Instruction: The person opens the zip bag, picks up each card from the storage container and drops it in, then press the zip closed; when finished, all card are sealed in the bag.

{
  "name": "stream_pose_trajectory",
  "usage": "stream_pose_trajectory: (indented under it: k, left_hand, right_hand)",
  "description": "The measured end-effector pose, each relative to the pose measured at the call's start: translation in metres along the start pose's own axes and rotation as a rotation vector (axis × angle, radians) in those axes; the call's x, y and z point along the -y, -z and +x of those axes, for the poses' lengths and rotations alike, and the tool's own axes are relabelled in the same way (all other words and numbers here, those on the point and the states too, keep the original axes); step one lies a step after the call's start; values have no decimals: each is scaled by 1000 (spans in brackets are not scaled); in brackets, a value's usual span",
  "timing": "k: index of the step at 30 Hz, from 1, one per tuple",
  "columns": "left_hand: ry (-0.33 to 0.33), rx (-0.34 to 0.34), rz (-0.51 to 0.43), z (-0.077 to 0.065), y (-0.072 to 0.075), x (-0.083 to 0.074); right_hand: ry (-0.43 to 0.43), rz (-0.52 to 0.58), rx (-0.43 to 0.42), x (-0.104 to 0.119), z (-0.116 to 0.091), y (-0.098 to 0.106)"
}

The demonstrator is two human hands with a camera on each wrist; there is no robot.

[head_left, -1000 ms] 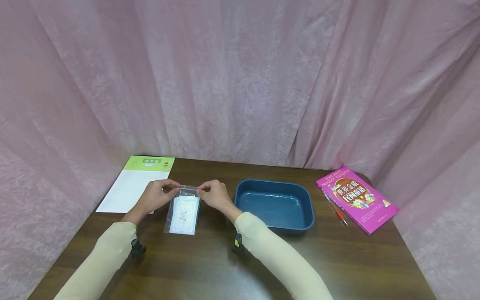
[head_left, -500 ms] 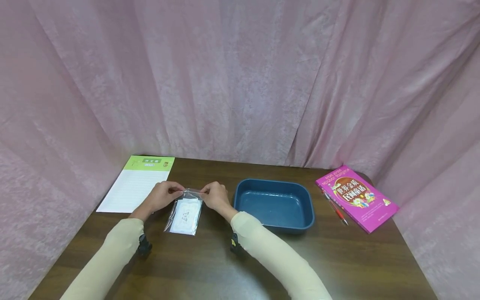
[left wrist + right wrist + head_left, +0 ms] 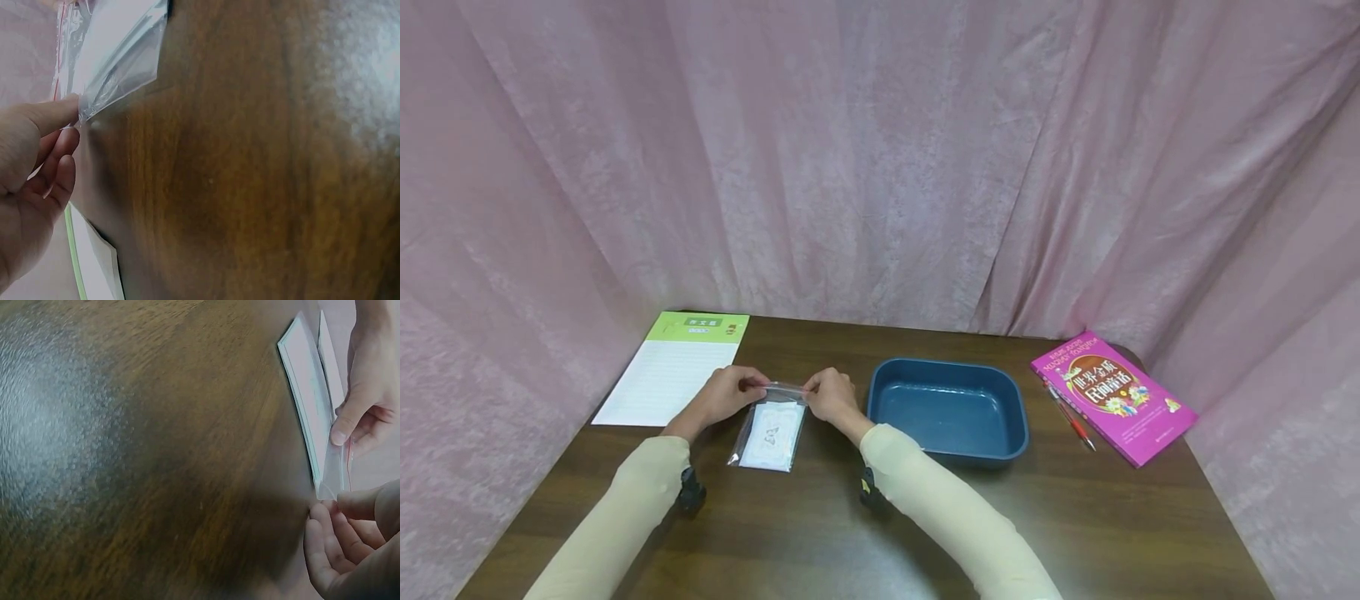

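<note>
A clear zip-lock bag (image 3: 787, 391) with a red line along its mouth lies between my hands. Inside it shows a white packet or stack of paper (image 3: 772, 435) with a small dark drawing on its face. My left hand (image 3: 727, 394) pinches the bag's upper left corner between thumb and fingers. At the opposite top corner my right hand (image 3: 832, 395) pinches the same edge, as the right wrist view shows with the thumb (image 3: 357, 505) over the plastic. The bag's lower end lies close over the wooden table.
A blue plastic basin (image 3: 950, 408) stands just right of my right hand. Farther right are a pink book (image 3: 1116, 398) and a red pen (image 3: 1072, 419) beside it. A lined writing pad (image 3: 662, 379) with a green header lies behind my left hand.
Both hands have shifted slightly toward me and to the right, holding the bag's top edge throughout. The bag's mouth has come nearer the body; basin, book and pad are unmoved.
</note>
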State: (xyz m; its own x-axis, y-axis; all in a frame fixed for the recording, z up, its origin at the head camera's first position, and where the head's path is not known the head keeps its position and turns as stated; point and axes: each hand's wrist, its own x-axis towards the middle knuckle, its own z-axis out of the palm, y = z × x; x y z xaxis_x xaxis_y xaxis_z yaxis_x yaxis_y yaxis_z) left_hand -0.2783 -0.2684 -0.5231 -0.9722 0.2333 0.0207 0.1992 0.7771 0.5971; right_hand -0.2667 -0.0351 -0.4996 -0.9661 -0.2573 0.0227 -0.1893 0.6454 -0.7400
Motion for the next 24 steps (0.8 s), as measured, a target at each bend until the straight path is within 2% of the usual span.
stream_pose_trajectory:
  k: [10,17,24]
  left_hand:
    - [2,-9,7,1,-2,4]
    - [4,-37,-5,3,0,8]
    - [-10,-86,-20,-1,7,2]
  right_hand:
    - [-19,9,51,3,-2,3]
    - [-8,18,39,10,-4,20]
    - [16,38,33,13,-4,42]
